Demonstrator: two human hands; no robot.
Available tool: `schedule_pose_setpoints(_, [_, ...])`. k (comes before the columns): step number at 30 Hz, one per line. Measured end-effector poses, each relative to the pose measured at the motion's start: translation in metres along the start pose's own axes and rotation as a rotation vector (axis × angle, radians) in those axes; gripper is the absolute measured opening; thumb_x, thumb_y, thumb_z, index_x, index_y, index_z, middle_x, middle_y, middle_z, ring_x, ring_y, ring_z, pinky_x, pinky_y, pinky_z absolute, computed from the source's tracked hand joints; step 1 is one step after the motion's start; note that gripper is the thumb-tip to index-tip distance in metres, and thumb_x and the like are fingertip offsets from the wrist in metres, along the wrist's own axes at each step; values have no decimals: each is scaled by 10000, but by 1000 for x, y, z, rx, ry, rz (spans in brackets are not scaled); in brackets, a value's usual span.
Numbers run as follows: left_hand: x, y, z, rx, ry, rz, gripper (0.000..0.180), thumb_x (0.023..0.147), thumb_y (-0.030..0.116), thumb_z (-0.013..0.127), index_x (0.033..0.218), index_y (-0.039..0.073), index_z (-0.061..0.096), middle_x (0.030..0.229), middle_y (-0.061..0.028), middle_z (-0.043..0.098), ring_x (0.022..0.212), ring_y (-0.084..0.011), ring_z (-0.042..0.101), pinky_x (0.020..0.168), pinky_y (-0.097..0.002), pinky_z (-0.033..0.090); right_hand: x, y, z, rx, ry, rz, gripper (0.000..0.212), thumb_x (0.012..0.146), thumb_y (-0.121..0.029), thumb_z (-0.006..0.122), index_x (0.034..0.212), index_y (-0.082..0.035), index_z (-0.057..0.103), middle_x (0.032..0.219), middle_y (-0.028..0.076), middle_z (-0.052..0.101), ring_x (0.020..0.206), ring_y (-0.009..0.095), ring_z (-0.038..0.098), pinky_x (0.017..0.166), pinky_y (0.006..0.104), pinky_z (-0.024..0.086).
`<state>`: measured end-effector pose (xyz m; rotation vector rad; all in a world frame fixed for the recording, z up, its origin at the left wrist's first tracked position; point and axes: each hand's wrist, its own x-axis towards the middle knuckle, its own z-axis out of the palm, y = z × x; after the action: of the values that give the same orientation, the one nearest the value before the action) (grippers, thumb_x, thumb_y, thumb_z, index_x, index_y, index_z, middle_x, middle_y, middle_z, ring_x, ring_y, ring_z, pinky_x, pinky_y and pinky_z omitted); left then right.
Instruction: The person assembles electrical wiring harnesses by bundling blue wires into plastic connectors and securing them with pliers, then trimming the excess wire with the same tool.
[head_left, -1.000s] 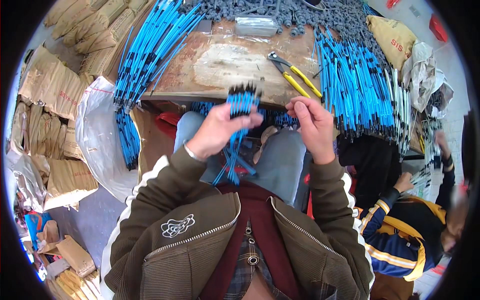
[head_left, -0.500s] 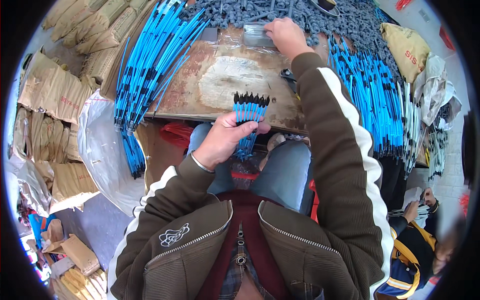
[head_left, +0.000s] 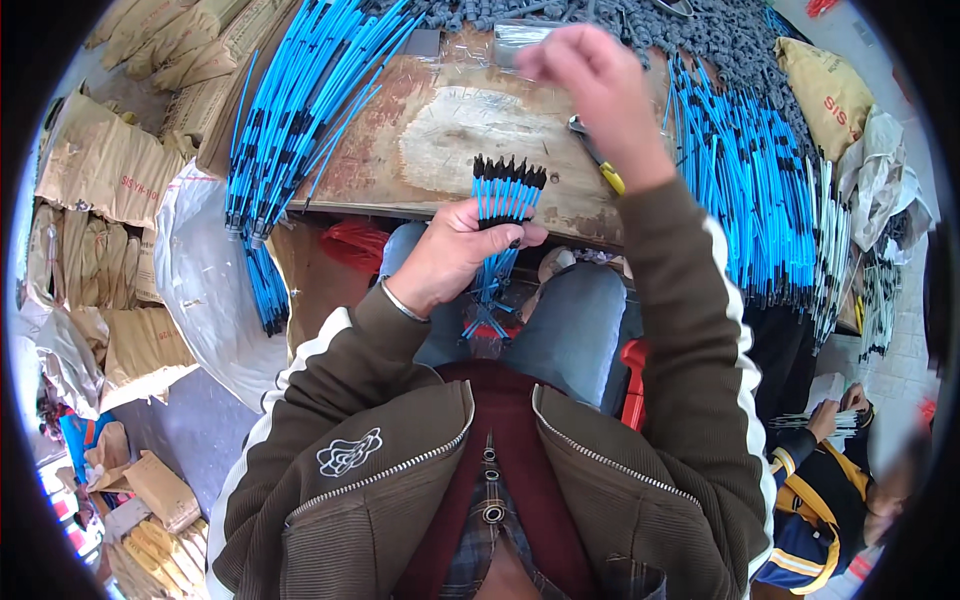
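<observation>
My left hand [head_left: 455, 250] is closed around a bundle of thin blue rods [head_left: 505, 205] with black tips, held upright in front of the table's near edge. Their black tips fan out above my thumb, and the lower ends hang over my lap. My right hand [head_left: 595, 85] is raised over the table, beside a small clear box [head_left: 520, 36] of thin, wire-like pieces. Its fingers are curled together and blurred; whatever they pinch is too small to make out. Pliers with yellow handles [head_left: 608, 172] lie on the table under my right wrist.
Blue rods with black parts lie in a large pile at the left [head_left: 305, 110] and another at the right [head_left: 740, 190]. Dark grey plastic parts [head_left: 720, 50] cover the table's far side. Paper sacks [head_left: 105, 165] line the left. A co-worker's hand [head_left: 822, 420] holds white rods at the lower right.
My right hand has left the clear box and come back toward me, to the right, with its fingers curled. The bundle in my left hand has risen slightly in view.
</observation>
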<state>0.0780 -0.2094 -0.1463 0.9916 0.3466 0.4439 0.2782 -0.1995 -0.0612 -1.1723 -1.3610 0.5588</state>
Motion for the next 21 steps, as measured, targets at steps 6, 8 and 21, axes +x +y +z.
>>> schedule_pose_setpoints(6, [-4, 0, 12, 240, 43, 126, 230, 861, 37, 553, 1089, 14, 578, 996, -90, 632, 937, -147, 593, 850, -292, 460, -64, -36, 34, -169, -397, -185, 117, 907, -103, 468, 937, -19, 543, 883, 98, 636, 799, 174, 614, 695, 294, 481])
schedule_pose_setpoints(8, [-7, 4, 16, 253, 15, 64, 225, 861, 37, 555, 1083, 9, 581, 992, -89, 633, 932, -142, 592, 845, -289, 459, -78, -29, 38, -252, -267, -293, 96, 907, -81, 464, 937, -20, 531, 912, 91, 618, 791, 154, 603, 691, 293, 480])
schedule_pose_setpoints(21, [-3, 12, 10, 73, -8, -5, 215, 875, 49, 544, 1075, -18, 584, 970, -86, 633, 892, -172, 618, 827, -293, 481, -115, -49, 13, -194, 140, 42, 63, 862, -27, 541, 907, 15, 549, 959, 90, 568, 744, 151, 557, 652, 256, 455])
